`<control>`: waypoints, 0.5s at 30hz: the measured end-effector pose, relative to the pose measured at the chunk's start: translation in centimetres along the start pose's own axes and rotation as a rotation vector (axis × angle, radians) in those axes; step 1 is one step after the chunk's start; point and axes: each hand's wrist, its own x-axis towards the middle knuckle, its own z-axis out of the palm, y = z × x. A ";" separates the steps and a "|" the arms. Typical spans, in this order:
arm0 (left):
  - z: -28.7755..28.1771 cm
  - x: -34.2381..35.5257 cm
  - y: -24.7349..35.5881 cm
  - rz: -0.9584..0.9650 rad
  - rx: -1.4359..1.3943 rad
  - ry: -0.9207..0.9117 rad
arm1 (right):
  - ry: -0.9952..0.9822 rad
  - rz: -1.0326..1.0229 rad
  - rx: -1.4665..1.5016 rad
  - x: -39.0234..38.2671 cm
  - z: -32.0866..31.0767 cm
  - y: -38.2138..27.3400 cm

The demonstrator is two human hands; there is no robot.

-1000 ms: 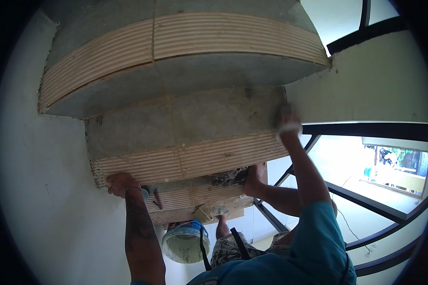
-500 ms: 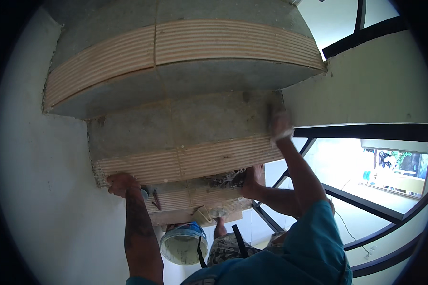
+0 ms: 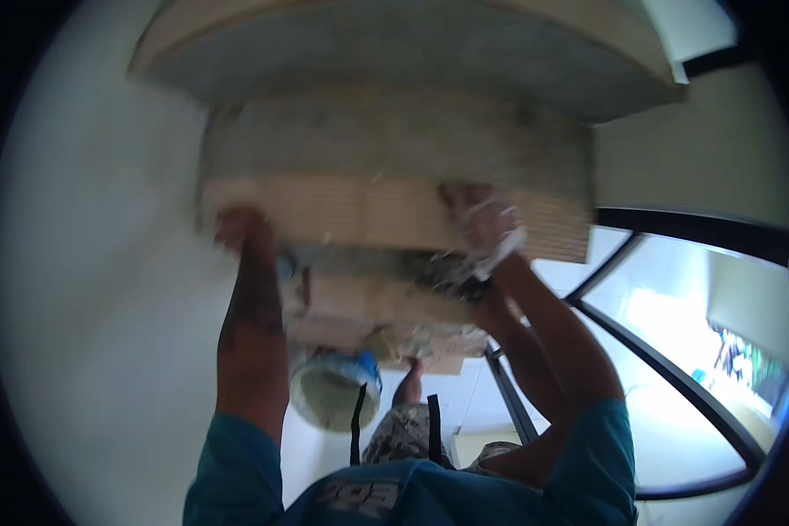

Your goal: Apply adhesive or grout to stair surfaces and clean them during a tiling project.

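Observation:
Beige ribbed tile edging (image 3: 359,210) runs along the front of a grey stair tread (image 3: 359,131). At the left end of this edging, my left hand (image 3: 244,230) rests near the wall, its fingers blurred. My right hand (image 3: 484,219) is on the right part of the same edging. Thin white material (image 3: 507,250) wraps around that hand and its wrist. Motion smears the fingers, so I cannot make out whether they grip anything. Just below the right hand lies a dark, patterned bundle (image 3: 447,273), partly covered by the arm.
A bucket (image 3: 300,399) with pale residue stands low on the left, past a lower step (image 3: 342,329). A dark slim tool (image 3: 306,286) and small bluish round thing (image 3: 287,265) lie near my left forearm. Dark metal railing (image 3: 675,346) borders the right; a white wall (image 3: 105,263), the left.
My right hand has come leftward off the tread's far right onto the ribbed edging. The left hand stays at the edging's left end. The view has shifted, and the stairs sit higher in it.

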 end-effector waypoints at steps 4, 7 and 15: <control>-0.2 7.2 -0.3 -0.737 -0.720 -0.366 | 0.120 -0.144 0.291 -0.2 -4.8 -5.7; -4.4 4.7 -2.5 -1.001 -1.477 -0.617 | 0.225 -0.110 0.249 -1.2 -2.2 -6.8; -4.5 -22.0 -24.5 -0.180 -2.352 0.016 | 0.257 -0.181 0.440 -3.9 1.4 -7.9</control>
